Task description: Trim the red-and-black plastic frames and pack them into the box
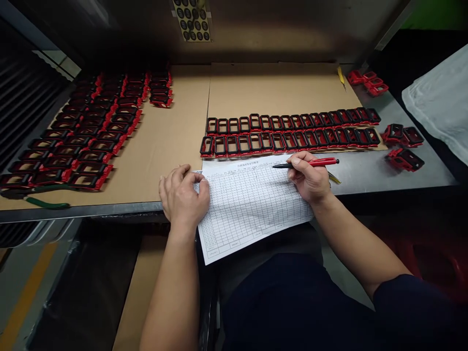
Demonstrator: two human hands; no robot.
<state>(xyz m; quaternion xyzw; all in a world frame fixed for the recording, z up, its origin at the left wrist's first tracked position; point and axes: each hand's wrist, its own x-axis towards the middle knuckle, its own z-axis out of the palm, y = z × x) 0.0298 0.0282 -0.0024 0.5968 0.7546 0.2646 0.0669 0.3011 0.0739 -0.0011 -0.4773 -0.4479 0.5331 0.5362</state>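
A printed paper form [252, 204] with a ruled grid lies over the front edge of the bench, its lower part hanging past it. My left hand [185, 195] rests on the form's left edge, fingers bent, thumb and forefinger against the paper. Between the thumb and fingers of my right hand [310, 178] is a red and black pen [321, 162]. Its dark tip points left, over the upper part of the form; whether it touches the paper I cannot tell. Just behind the form stand two rows of red and black frame-shaped plastic parts [272, 141].
More red and black frames [97, 129] fill the left side of the cardboard [175, 131]. Green-handled pliers [47, 202] lie front left. Loose red parts [405, 158] sit at right on the metal bench [365, 178]. A yellow tool [341, 77] lies at the back. White cloth [438, 92] hangs at far right.
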